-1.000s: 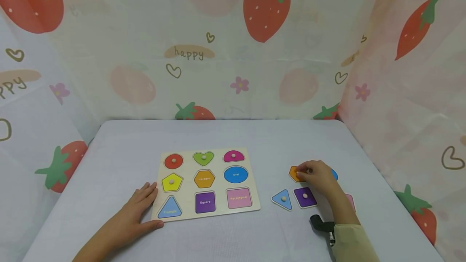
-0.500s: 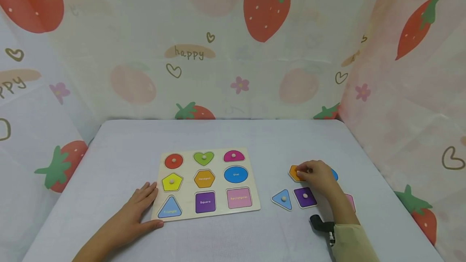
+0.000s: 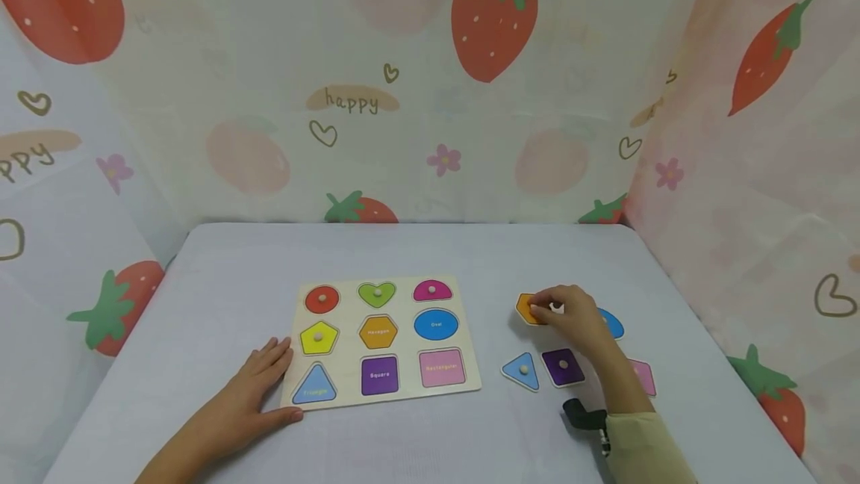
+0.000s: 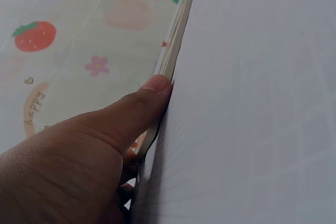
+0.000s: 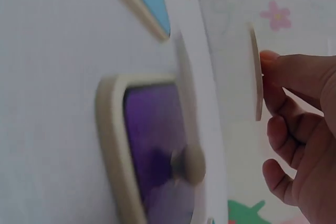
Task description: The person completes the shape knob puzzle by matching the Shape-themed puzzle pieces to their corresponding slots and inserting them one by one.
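Observation:
My right hand (image 3: 574, 320) pinches the orange hexagon puzzle piece (image 3: 524, 308) and holds it above the table; its knob is hidden by the fingertips. In the right wrist view the hexagon piece (image 5: 256, 74) appears edge-on, apart from the table. My left hand (image 3: 248, 387) rests against the left side of the wooden puzzle board (image 3: 406, 336), fingers extended, thumb at the near left corner. A red circle, green heart, magenta half-circle and yellow pentagon, all with knobs, sit in the board. Its hexagon, oval, triangle, square and rectangle places show printed colours.
Right of the board lie a blue triangle piece (image 3: 521, 371), a purple square piece (image 3: 563, 367), a partly covered blue oval piece (image 3: 613, 324) and a pink piece (image 3: 645, 377), also partly hidden. A black wrist camera (image 3: 583, 415) sits by the right sleeve (image 3: 648, 447).
My right hand has lifted the orange hexagon piece off the table and moved it slightly left and away. More of the blue oval and pink pieces shows. The left hand stays put.

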A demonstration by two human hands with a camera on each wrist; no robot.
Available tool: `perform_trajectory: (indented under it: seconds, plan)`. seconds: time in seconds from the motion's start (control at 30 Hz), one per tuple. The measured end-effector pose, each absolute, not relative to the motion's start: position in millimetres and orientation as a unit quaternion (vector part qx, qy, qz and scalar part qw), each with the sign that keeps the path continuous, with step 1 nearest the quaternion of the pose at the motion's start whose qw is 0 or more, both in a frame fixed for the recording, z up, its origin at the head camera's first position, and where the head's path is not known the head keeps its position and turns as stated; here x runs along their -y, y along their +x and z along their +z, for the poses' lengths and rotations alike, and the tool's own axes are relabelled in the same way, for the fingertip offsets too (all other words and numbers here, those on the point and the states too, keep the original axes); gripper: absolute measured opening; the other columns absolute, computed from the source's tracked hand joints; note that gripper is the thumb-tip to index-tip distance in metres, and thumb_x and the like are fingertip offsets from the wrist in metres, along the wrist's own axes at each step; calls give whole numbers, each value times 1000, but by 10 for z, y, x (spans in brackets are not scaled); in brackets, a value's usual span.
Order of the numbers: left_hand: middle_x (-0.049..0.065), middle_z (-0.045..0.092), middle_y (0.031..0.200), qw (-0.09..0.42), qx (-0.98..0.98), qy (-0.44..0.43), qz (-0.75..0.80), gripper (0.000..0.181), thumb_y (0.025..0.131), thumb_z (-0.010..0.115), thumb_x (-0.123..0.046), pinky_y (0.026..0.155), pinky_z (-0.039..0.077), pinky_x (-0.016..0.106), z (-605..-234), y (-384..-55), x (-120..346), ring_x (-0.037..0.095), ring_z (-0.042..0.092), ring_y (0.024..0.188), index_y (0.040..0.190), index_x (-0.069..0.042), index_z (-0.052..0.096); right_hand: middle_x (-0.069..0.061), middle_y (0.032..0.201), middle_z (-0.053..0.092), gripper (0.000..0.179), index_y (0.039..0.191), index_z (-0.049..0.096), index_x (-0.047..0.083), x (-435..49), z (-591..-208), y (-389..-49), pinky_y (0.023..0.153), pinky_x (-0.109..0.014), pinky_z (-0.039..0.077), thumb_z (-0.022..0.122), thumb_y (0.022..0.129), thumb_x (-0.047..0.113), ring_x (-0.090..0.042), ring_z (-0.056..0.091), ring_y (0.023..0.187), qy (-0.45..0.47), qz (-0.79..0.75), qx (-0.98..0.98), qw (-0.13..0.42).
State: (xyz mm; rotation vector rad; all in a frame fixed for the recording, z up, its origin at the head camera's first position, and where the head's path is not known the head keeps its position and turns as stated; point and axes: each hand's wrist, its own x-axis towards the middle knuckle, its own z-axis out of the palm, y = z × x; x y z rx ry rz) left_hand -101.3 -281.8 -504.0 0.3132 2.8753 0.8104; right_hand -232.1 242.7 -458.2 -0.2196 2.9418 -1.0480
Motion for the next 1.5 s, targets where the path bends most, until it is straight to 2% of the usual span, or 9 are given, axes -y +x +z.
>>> perform_trajectory:
  seconds: [0.2, 0.33, 0.6, 0.83, 0.97, 1.2, 1.43, 1.5]
  plan:
    - [17, 26, 168, 62, -953, 105, 278, 110, 76, 76, -70, 119, 22, 69, -5017, -1033, 2838, 44, 16, 155, 158, -5, 39, -2, 105, 73, 16, 109, 80, 14, -2125, -4478, -2371, 83, -35, 46, 74, 96, 20, -25, 54, 104, -99, -337, -936, -9]
    - [16, 26, 168, 61, -951, 106, 285, 109, 77, 76, -70, 120, 21, 69, -5016, -1040, 2835, 45, 16, 155, 157, -5, 39, -1, 104, 73, 15, 108, 81, 16, -1867, -4423, -2379, 83, -34, 50, 76, 95, 20, -27, 55, 104, -116, -350, -929, -16]
    - [14, 24, 169, 92, -953, 91, 274, 112, 76, 73, -75, 121, 18, 68, -5056, -1033, 2797, 42, 14, 157, 159, -7, 37, 5, 97, 73, 12, 104, 82, 18, -1317, -4423, -2278, 79, -31, 52, 78, 93, 19, -24, 56, 102, -159, -366, -916, -33]
    - [12, 22, 170, 116, -950, 73, 281, 113, 76, 72, -75, 119, 20, 69, -5081, -1015, 2786, 44, 11, 157, 159, -8, 36, 12, 90, 70, 12, 105, 82, 22, -857, -4420, -2261, 87, -35, 50, 77, 94, 25, -19, 56, 100, -197, -349, -916, -10]
    - [12, 22, 170, 106, -952, 80, 275, 113, 76, 70, -77, 119, 21, 69, -5066, -1028, 2814, 45, 12, 156, 159, -9, 36, 14, 89, 70, 12, 103, 81, 22, -634, -4427, -2303, 90, -38, 48, 77, 94, 27, -17, 55, 99, -221, -337, -915, 3]
    - [14, 25, 169, 79, -955, 102, 267, 110, 78, 70, -75, 119, 22, 69, -5028, -1045, 2819, 44, 15, 156, 159, -9, 38, 13, 83, 68, 10, 101, 81, 20, -354, -4455, -2347, 89, -43, 39, 77, 94, 25, -24, 59, 96, -251, -322, -913, 14]
    - [13, 26, 169, 72, -955, 108, 267, 110, 77, 71, -75, 120, 22, 68, -5059, -1036, 2850, 42, 16, 156, 158, -7, 38, 14, 82, 65, 8, 99, 81, 22, -152, -4513, -2348, 77, -27, 44, 77, 93, 27, -14, 53, 88, -253, -300, -919, 43]
    - [13, 26, 169, 68, -954, 113, 270, 110, 77, 72, -74, 119, 23, 69, -5066, -1044, 2864, 42, 16, 156, 158, -8, 38, 15, 83, 67, 9, 100, 81, 23, -99, -4546, -2358, 75, -26, 46, 77, 94, 28, -12, 52, 87, -249, -292, -922, 51]
